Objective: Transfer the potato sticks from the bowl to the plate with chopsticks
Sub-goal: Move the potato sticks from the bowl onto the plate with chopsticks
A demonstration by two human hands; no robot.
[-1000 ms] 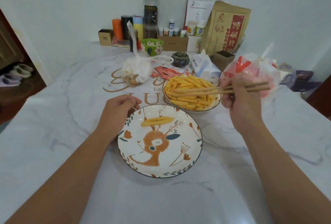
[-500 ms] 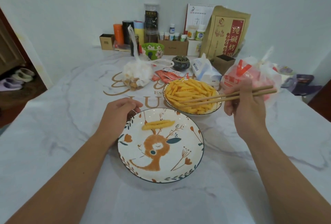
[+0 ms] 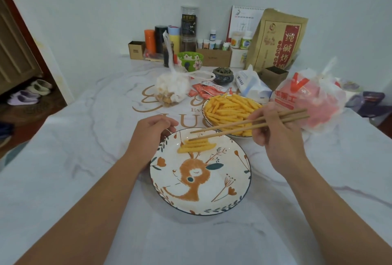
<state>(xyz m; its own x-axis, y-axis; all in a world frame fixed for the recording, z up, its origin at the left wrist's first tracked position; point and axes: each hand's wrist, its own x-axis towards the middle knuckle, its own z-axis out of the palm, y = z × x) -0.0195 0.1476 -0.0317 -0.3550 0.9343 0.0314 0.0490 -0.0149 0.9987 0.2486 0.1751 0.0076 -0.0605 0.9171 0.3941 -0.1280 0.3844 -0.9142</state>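
A white plate (image 3: 229, 192) painted with an orange deer lies in front of me. A small pile of yellow potato sticks (image 3: 196, 147) sits at its far side. Behind it to the right stands a bowl (image 3: 204, 110) heaped with potato sticks (image 3: 230, 108). My right hand (image 3: 275, 137) grips a pair of wooden chopsticks (image 3: 250, 124), whose tips reach left over the plate and touch the top of the pile. My left hand (image 3: 148, 135) curls round the plate's far left rim.
A knotted white bag of snacks (image 3: 171, 88), red sachets (image 3: 206, 91) and a tissue pack (image 3: 252, 86) lie behind the bowl. A red and white plastic bag (image 3: 311, 99) sits at the right. Jars, bottles, boxes and a brown paper bag (image 3: 277, 39) line the wall.
My right hand swung the chopsticks from the bowl left and down to the plate. The pile on the plate has one more stick on top. My left hand stayed on the rim.
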